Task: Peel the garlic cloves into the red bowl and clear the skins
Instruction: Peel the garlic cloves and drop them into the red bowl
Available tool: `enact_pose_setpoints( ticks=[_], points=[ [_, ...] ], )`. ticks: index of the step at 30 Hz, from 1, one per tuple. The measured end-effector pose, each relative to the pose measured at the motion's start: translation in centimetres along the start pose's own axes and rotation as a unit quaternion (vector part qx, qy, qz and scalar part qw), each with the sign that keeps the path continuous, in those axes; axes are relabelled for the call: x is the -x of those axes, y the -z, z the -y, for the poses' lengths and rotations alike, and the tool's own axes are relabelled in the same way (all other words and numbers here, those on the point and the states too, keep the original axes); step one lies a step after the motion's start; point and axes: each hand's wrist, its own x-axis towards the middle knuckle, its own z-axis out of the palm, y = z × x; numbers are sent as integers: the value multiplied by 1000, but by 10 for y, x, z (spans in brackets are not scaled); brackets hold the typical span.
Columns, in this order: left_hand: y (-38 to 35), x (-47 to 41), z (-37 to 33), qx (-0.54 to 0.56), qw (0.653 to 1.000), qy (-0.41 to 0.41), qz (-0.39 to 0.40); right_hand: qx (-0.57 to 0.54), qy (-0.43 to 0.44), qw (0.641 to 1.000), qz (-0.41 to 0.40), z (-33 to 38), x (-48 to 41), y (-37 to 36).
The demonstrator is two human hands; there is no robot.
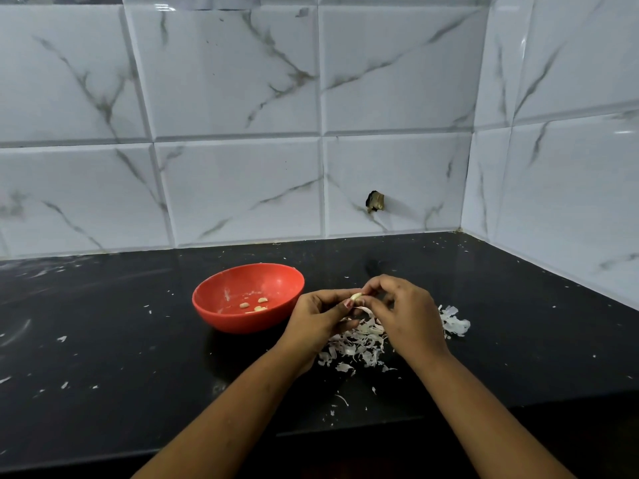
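- Between the left hand (320,323) and the right hand (404,312), above the dark surface (121,340), sits a garlic clove (357,296). Both hands pinch it with curled fingertips, one at each end.
- Just left of the hands stands the red bowl (221,318), holding a few peeled cloves (254,304). The left hand overlaps its right edge.
- Under the hands lies a pile of skins (359,344), partly hidden by the right hand, with loose flakes scattered around.
- Behind rises a marbled tile wall (242,81).
- Small and pale cream, the clove shows only partly between the fingertips.
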Motion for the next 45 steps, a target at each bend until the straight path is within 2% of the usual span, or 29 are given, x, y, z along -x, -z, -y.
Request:
enact_pose_setpoints(
  ticks=[7,12,14,18,20,24,28,30,34,40,45],
  points=[
    [-1,2,-4,-43,997,-33,-64,-38,-55,997,35,-6,-4,-3],
    [3,3,-12,-155,975,-77,-138,-73,-77,994,31,-11,-4,-2],
    [11,5,-19,-212,957,-107,-166,-36,-70,995,54,-12,-4,0],
    [33,17,-38,-385,884,-178,-195,54,-86,988,115,-9,-6,-1],
    [45,19,-50,-420,866,-172,-211,67,-93,987,114,-8,-7,-2],
    [74,14,-69,-455,847,-113,-249,92,-103,977,162,-6,-8,-7],
    [98,12,-71,-572,791,-20,-215,98,-115,978,144,-6,-11,-11],
    [105,11,-69,-602,774,17,-197,116,-129,973,152,-7,-13,-12],
    [110,7,-68,-635,751,42,-175,151,-135,964,169,-9,-20,-12],
    [114,-8,-68,-652,744,61,-131,178,-121,956,199,-9,-30,-14],
    [115,-17,-66,-686,719,62,-90,205,-113,944,232,-9,-34,-15]
  ],
)
